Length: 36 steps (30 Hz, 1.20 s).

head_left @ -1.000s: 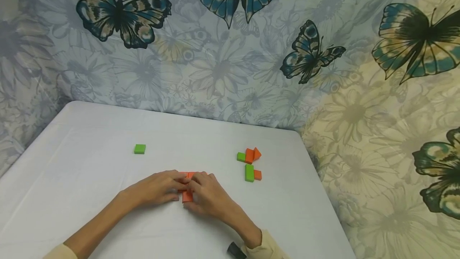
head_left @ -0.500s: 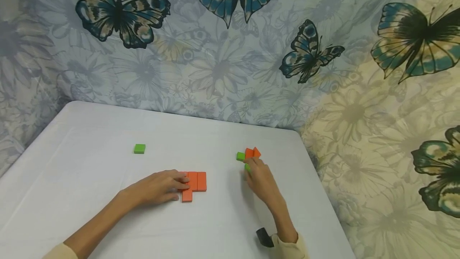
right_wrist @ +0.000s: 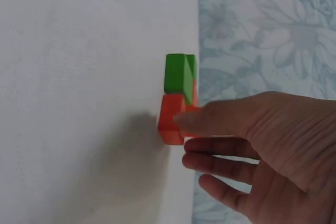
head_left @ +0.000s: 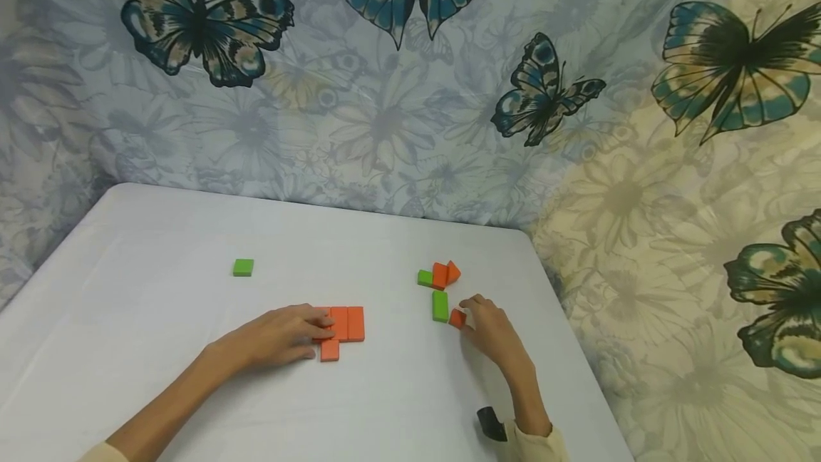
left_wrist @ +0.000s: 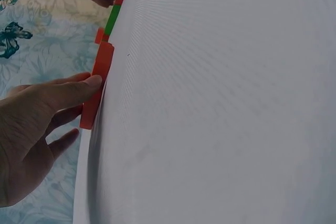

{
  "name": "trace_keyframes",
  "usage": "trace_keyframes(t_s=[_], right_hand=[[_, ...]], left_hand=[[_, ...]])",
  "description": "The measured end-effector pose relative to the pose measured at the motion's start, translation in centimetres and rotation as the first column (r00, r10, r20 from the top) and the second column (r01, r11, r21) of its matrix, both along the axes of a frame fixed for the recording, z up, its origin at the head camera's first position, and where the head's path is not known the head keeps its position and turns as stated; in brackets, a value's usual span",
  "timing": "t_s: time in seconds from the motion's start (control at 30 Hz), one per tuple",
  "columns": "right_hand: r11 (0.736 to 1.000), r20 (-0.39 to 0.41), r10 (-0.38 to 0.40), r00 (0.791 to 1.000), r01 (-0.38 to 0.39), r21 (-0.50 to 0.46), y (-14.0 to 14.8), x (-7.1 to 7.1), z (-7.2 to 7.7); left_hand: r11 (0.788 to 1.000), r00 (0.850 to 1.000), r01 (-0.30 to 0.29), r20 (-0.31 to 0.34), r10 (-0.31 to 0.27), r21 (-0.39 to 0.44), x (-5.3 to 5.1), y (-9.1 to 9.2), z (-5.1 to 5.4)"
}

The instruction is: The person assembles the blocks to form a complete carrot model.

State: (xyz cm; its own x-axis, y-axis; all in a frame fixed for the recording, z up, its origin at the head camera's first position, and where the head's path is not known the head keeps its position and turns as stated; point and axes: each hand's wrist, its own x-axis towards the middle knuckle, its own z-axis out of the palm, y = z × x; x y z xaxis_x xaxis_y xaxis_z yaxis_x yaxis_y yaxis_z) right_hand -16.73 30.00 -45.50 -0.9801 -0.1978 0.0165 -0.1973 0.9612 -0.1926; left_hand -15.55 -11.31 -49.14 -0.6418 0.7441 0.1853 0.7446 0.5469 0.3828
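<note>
My left hand (head_left: 279,336) rests with its fingers over the left part of several flat orange blocks (head_left: 347,324) laid side by side. A smaller orange block (head_left: 330,351) touches their near edge. In the left wrist view a fingertip presses the orange block (left_wrist: 100,90). My right hand (head_left: 497,330) pinches a small orange block (head_left: 457,319) between thumb and index finger; the thumb lies on it in the right wrist view, while the index fingertip is partly hidden. Just left of that block stands a green block (head_left: 440,306).
Behind the green block, a small green block (head_left: 425,277), an orange block (head_left: 439,276) and an orange triangular block (head_left: 453,272) sit together. A green square block (head_left: 243,267) lies alone at the far left. The white table (head_left: 192,234) meets a butterfly-patterned wall.
My right hand has left the orange blocks at the middle and moved right to the small orange block, which is now turned askew. My left hand stays where it was.
</note>
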Motion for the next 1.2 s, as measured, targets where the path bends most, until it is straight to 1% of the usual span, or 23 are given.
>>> trace_keyframes(t_s=[0.13, 0.23, 0.3, 0.37, 0.43, 0.5, 0.6, 0.7, 0.8, 0.87, 0.93, 1.03, 1.2], right_hand=[[1.0, -0.012, 0.009, 1.0, -0.009, 0.009, -0.2, -0.2, -0.5], [0.999, -0.066, 0.024, 0.998, -0.021, 0.041, -0.4, 0.0, -0.6], [0.998, -0.106, 0.043, 0.993, -0.037, 0.059, -1.0, 0.4, -0.1], [0.995, -0.133, 0.089, 0.987, -0.082, 0.053, -2.0, 0.8, 0.6], [0.986, -0.124, 0.164, 0.979, -0.164, 0.009, -3.5, 1.2, 1.4], [0.963, -0.09, 0.261, 0.961, -0.266, -0.044, -5.1, 1.5, 1.9], [0.92, -0.011, 0.383, 0.924, -0.382, -0.093, -7.6, 1.7, 2.1], [0.886, 0.032, 0.461, 0.887, -0.458, -0.08, -9.9, 1.8, 1.9], [0.851, 0.042, 0.524, 0.85, -0.522, -0.06, -12.0, 1.8, 1.6], [0.834, 0.045, 0.552, 0.833, -0.549, -0.058, -13.0, 1.7, 1.4], [0.821, 0.044, 0.57, 0.82, -0.568, -0.057, -13.8, 1.6, 1.1], [0.813, 0.05, 0.582, 0.812, -0.579, -0.059, -14.5, 1.5, 0.5], [0.807, 0.056, 0.591, 0.805, -0.589, -0.05, -15.1, 1.5, -0.5]], left_hand=[[1.0, 1.0, -0.006, 0.004, 0.006, 0.003, 0.1, -0.1, 0.1], [1.0, 1.0, -0.005, 0.006, 0.005, 0.004, 0.1, -0.1, 0.2], [1.0, 1.0, -0.005, 0.011, 0.005, 0.003, 0.1, -0.1, 0.2], [1.0, 1.0, -0.008, 0.014, 0.008, -0.001, 0.1, 0.0, 0.2], [1.0, 1.0, -0.011, 0.013, 0.011, -0.001, 0.0, 0.0, 0.2], [1.0, 1.0, -0.011, 0.007, 0.011, 0.001, 0.0, 0.0, 0.2], [1.0, 1.0, -0.012, 0.005, 0.012, 0.002, 0.0, 0.1, 0.2], [1.0, 1.0, -0.015, 0.01, 0.015, -0.002, -0.1, 0.2, 0.2], [1.0, 1.0, -0.022, 0.019, 0.022, -0.006, -0.2, 0.2, 0.2], [1.0, 0.999, -0.024, 0.025, 0.024, -0.006, -0.2, 0.2, 0.2], [1.0, 0.999, -0.025, 0.03, 0.025, -0.004, -0.2, 0.2, 0.2], [1.0, 0.999, -0.022, 0.035, 0.022, 0.001, -0.1, 0.2, 0.2], [1.0, 0.999, -0.022, 0.025, 0.022, 0.019, 0.1, 0.3, 0.1]])
